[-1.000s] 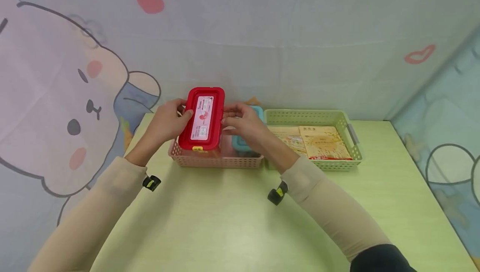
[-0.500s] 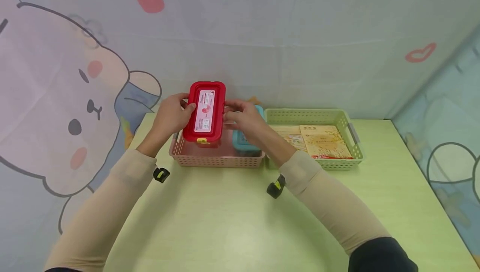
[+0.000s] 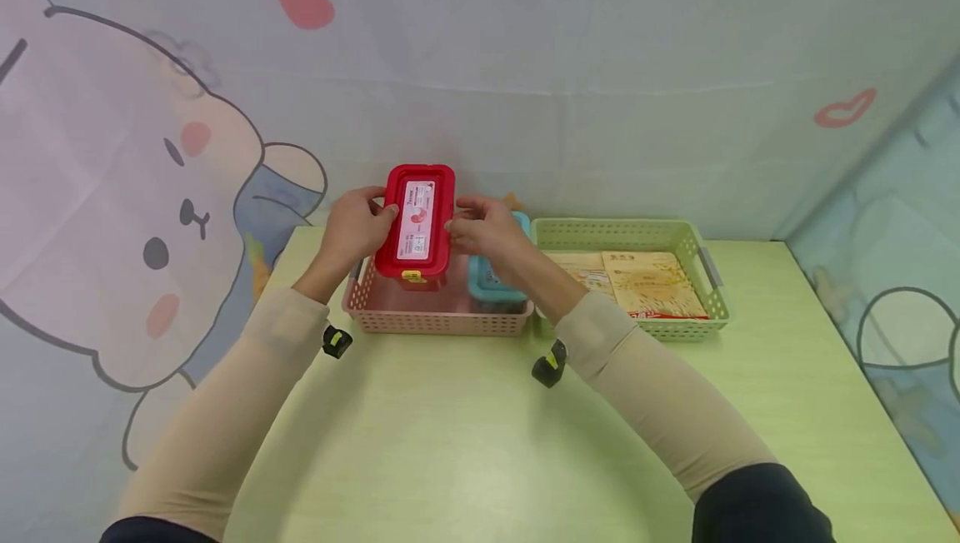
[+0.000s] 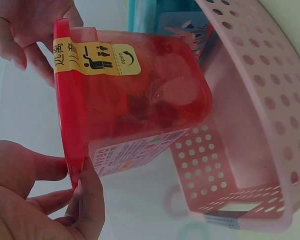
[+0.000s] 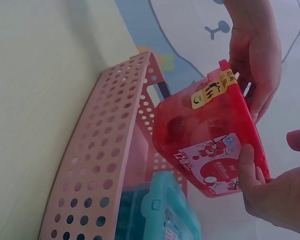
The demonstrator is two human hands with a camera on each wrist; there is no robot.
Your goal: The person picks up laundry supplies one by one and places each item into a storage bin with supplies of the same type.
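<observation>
A red translucent laundry pod box [image 3: 416, 222] with a red lid is held tilted over the left part of the pink basket [image 3: 442, 324]. Rounded lumps show through its wall in the left wrist view. My left hand [image 3: 356, 225] pinches the lid's left rim between thumb and fingers. On the other side my right hand [image 3: 491, 235] holds the right edge; in the right wrist view a finger lies against the box [image 5: 205, 145] just under the lid, while another digit stands apart. A turquoise lidded box [image 3: 491, 281] sits in the basket's right part, partly behind my right hand.
A green basket [image 3: 615, 231] with yellow packets [image 3: 652, 283] stands right of the pink one. Both rest at the back of the light green table [image 3: 450, 410]. A printed cloth [image 3: 570, 68] hangs behind them, and another covers the right side.
The laundry pod box has risen slightly and shifted to the right, baring more of the pink basket's inside. My left hand has moved along with it; my right hand has barely moved.
</observation>
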